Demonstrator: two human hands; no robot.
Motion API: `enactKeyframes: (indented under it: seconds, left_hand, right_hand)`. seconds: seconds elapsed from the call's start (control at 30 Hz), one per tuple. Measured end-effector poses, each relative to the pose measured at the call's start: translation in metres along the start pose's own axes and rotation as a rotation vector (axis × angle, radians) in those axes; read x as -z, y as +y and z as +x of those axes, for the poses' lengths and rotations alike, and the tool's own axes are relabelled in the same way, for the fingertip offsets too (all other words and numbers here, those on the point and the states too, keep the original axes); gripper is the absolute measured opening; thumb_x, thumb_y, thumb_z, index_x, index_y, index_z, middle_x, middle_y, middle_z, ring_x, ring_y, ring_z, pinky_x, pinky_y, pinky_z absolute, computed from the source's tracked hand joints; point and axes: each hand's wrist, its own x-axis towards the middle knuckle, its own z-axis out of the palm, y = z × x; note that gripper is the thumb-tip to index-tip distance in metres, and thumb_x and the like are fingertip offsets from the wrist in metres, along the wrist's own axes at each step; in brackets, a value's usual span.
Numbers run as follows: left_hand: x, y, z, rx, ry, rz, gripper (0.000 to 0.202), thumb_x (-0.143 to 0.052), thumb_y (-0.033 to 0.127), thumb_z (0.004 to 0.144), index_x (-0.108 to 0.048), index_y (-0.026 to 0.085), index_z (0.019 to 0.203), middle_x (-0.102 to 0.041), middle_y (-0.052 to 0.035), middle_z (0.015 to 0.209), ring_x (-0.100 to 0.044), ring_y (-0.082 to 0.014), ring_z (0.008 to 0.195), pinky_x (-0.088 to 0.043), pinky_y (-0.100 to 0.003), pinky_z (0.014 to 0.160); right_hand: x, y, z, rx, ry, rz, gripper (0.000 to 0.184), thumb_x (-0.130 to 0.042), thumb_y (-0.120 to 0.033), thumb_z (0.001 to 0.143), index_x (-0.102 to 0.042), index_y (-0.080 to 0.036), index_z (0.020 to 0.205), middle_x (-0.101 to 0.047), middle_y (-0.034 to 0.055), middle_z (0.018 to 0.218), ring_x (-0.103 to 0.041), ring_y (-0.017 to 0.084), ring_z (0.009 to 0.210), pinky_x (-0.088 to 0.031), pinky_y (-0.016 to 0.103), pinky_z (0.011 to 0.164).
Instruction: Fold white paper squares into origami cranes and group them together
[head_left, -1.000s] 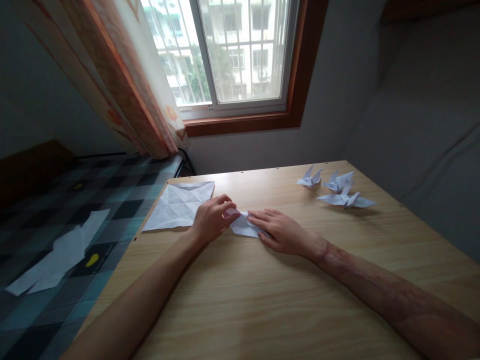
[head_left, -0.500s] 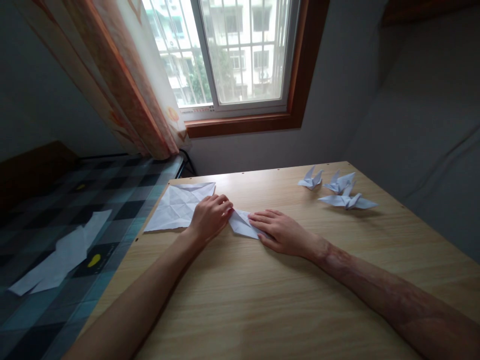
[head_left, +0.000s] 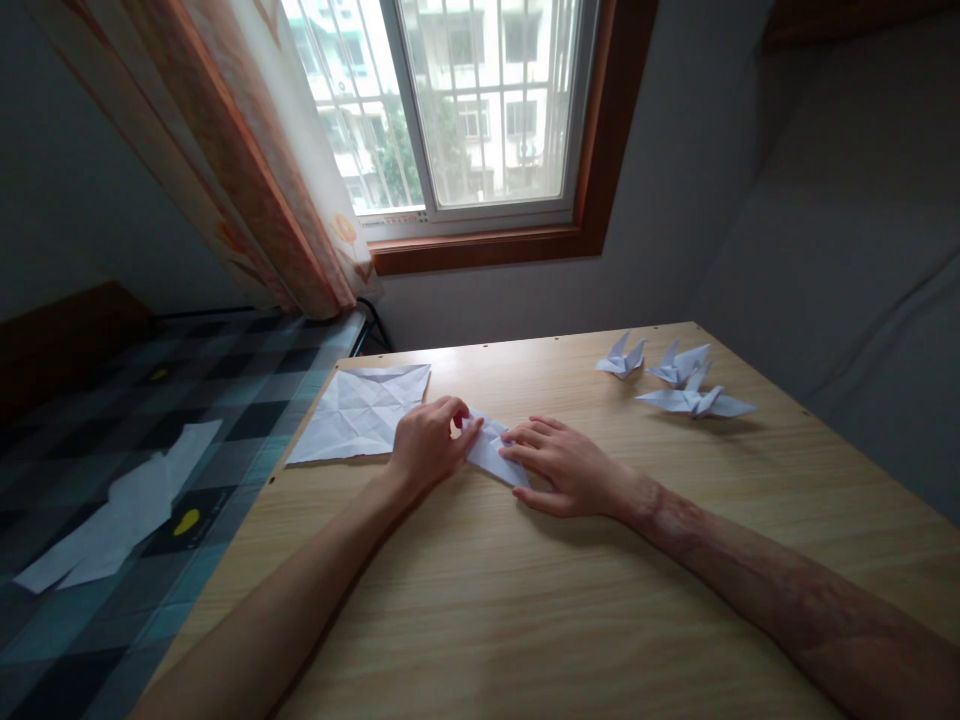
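A small folded white paper piece [head_left: 489, 452] lies on the wooden table [head_left: 570, 620] between my hands. My left hand [head_left: 429, 443] is curled, its fingertips pinching the left end of the folded piece. My right hand [head_left: 564, 466] rests on the piece's right end with its fingers bent and pressing down. A creased, unfolded white sheet [head_left: 361, 412] lies just left of my left hand, near the table's left edge.
Three finished paper cranes [head_left: 679, 380] stand at the table's far right. A bed with a checked cover [head_left: 112, 420] lies to the left, with white paper scraps [head_left: 124, 515] on it. A window and curtain [head_left: 300, 200] are behind the table.
My left hand has shifted slightly right and closed its fingertips on the folded piece's end. My right fingers have bent up from lying flat. The piece has turned a little.
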Motion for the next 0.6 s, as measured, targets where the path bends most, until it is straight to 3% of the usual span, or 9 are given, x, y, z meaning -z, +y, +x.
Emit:
enactKeyframes:
  seconds: [0.1,0.27,0.4,0.6]
  left_hand:
    - [-0.008,0.001,-0.002,-0.059,-0.052,-0.048,0.023,-0.074,0.043,0.1,-0.069,0.021,0.095,-0.075,-0.003,0.09,-0.067,-0.0206,0.077,-0.047,-0.034,0.075]
    - [-0.014,0.001,-0.004,-0.205,-0.043,-0.085,0.018,-0.077,0.039,0.1,-0.074,0.022,0.099,-0.076,-0.0057,0.101,-0.07,-0.0234,0.092,-0.055,-0.036,0.086]
    - [-0.013,0.003,-0.005,-0.336,-0.094,-0.178,0.022,-0.074,0.042,0.103,-0.079,0.024,0.114,-0.077,-0.0083,0.113,-0.071,-0.0251,0.104,-0.06,-0.038,0.092]
    - [-0.011,0.002,-0.004,-0.494,-0.175,-0.195,0.032,-0.058,0.035,0.113,-0.074,0.028,0.139,-0.076,-0.0086,0.137,-0.071,-0.0256,0.118,-0.059,-0.043,0.105]
  right_hand:
    - [0.001,0.0,0.001,0.029,0.002,0.001,0.044,-0.071,-0.046,0.1,-0.069,-0.02,0.135,-0.073,0.0155,0.135,-0.069,0.032,0.122,-0.043,0.056,0.124]
    - [0.003,-0.001,0.003,0.074,0.027,0.084,0.033,-0.07,-0.043,0.102,-0.072,-0.021,0.126,-0.074,0.0123,0.121,-0.07,0.03,0.111,-0.048,0.052,0.117]
    - [0.0,0.002,0.003,-0.029,0.108,0.128,0.013,-0.066,-0.028,0.106,-0.074,-0.024,0.115,-0.075,0.009,0.113,-0.069,0.026,0.104,-0.054,0.045,0.103]
    - [-0.009,0.01,0.003,-0.187,0.178,0.058,0.007,-0.066,-0.018,0.102,-0.071,-0.022,0.106,-0.073,0.0095,0.11,-0.066,0.027,0.105,-0.054,0.044,0.097]
